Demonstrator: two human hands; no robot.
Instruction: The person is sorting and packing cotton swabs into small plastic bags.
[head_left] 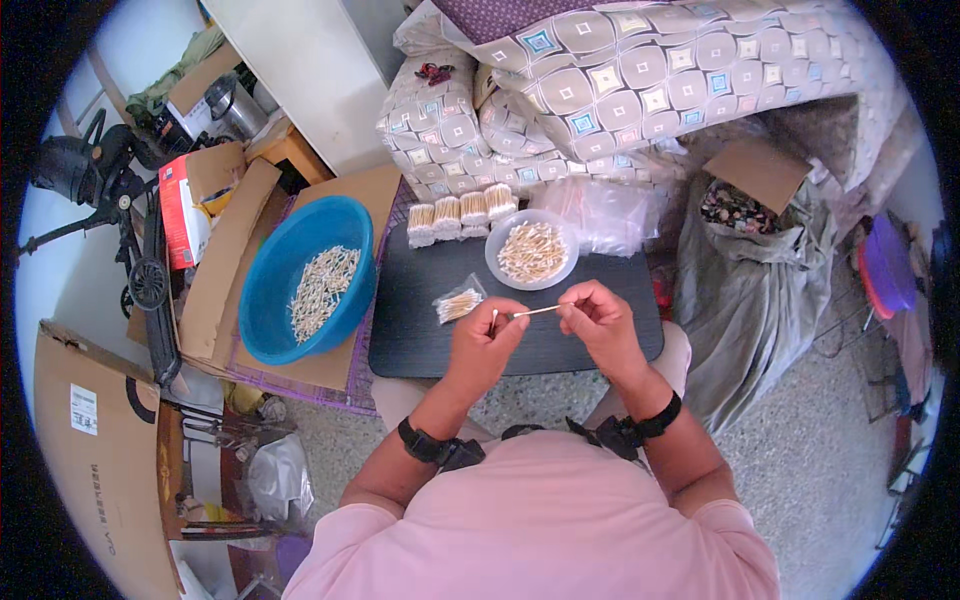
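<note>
A cotton swab (539,311) stretches sideways between my two hands above the near part of a dark table (420,350). My left hand (483,343) is closed, pinching one end, and the tip of another swab pokes up by its fingers. Thumb and fingers of my right hand (604,325) pinch the other end. Just beyond the hands stands a white bowl (572,268) heaped with wooden-stemmed cotton swabs (532,251). Left of it lies a small clear bag (447,299) with several swabs inside.
Bundled packs of swabs (460,212) line the table's far edge beside clear plastic bags (610,215). A large blue basin (262,300) of swabs stands left on cardboard. Behind is a patterned sofa (640,80); a grey cloth sack (720,300) is at right, cardboard boxes (100,470) at left.
</note>
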